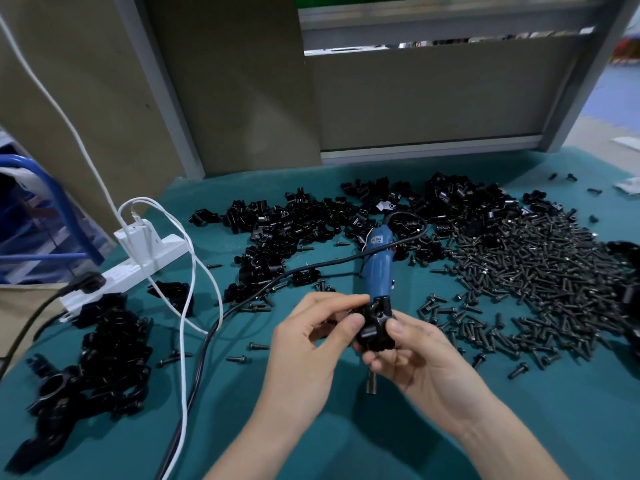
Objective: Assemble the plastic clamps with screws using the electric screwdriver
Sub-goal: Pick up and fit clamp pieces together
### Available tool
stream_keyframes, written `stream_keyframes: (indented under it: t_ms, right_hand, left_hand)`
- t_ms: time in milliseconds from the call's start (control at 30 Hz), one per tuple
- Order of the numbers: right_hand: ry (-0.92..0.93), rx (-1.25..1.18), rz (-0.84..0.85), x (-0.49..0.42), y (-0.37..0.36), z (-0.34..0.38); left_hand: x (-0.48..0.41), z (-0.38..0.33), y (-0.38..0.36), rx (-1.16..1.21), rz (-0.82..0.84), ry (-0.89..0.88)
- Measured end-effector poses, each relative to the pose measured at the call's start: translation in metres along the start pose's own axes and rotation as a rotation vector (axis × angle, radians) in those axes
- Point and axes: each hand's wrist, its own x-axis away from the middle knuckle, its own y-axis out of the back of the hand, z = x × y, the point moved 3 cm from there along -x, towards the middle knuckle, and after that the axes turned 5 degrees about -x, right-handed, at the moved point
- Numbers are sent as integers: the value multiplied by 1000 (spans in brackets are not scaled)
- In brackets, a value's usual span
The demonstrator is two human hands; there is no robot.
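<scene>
Centrally, just above the teal cloth-covered table (519,427), both hands hold one black plastic clamp (375,323) between them. The right hand (415,362) cups it from below and from the right, fingers curled under it and the thumb pressed on its near face. The left hand (311,337) pinches the clamp's left side between thumb and forefinger; whether a screw sits in that pinch cannot be told.

Just beyond the hands the blue electric screwdriver (379,261) lies on the cloth, its near part hidden behind them and its metal tip showing below the right hand. Its black cord (277,275) loops off to the left.

A broad heap of black screws (540,278) spreads on the right. Loose clamp parts (304,230) are piled across the far middle, and a darker pile of clamps (104,358) sits near left. A white power strip (138,268) with white cables (188,289) lies at the left.
</scene>
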Motion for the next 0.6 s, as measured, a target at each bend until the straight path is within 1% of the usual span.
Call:
stream_keyframes:
  t_ms: [100, 267, 333, 500, 600]
  right_hand:
    - [-4, -17, -8, 0, 2, -1]
    - [-24, -39, -21, -1, 3, -3]
    - [-29, -39, -41, -2, 5, -3]
    - [-10, -77, -80, -3, 8, -3]
    - [48, -70, -96, -4, 8, -3]
  left_hand:
    - [-3, -2, -2, 15, 5, -31]
    - [-7, -2, 1, -146, 16, -164]
    - [-10, 0, 0, -167, 19, -176]
    - [-16, 4, -2, -178, 54, -140]
    - [-17, 5, -6, -98, 54, -12]
